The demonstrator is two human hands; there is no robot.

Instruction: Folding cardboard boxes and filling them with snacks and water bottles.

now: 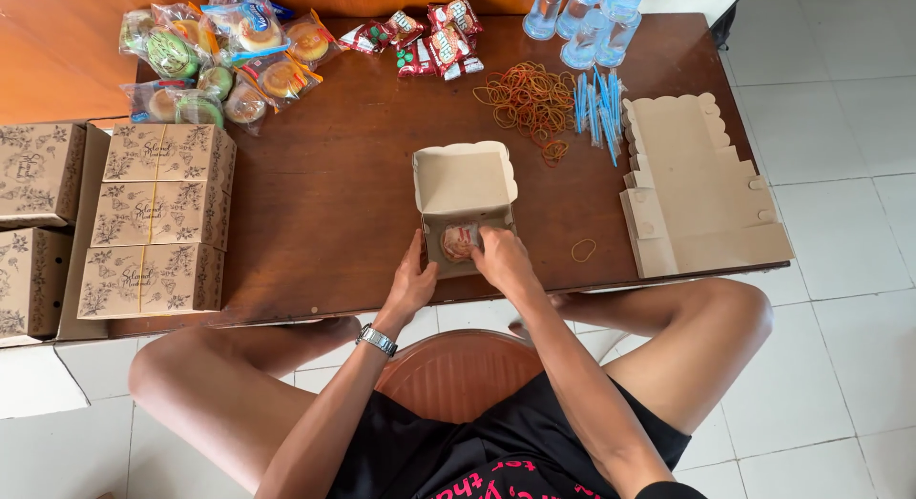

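Note:
An open brown cardboard box (464, 186) sits near the front edge of the dark wooden table (329, 198), its lid standing up at the back. Inside lies a wrapped round pastry (456, 241). My right hand (503, 259) reaches into the box and presses on the pastry wrapper. My left hand (412, 281), with a wristwatch on the wrist, rests against the box's left front corner.
Closed patterned boxes (157, 218) are stacked at the left. Wrapped pastries (215, 60) and red snack packets (434, 36) lie at the back, beside rubber bands (530, 98), blue straws (596, 108), water cups (587, 17) and flat unfolded boxes (697, 189). One loose rubber band (583, 250) lies right of the box.

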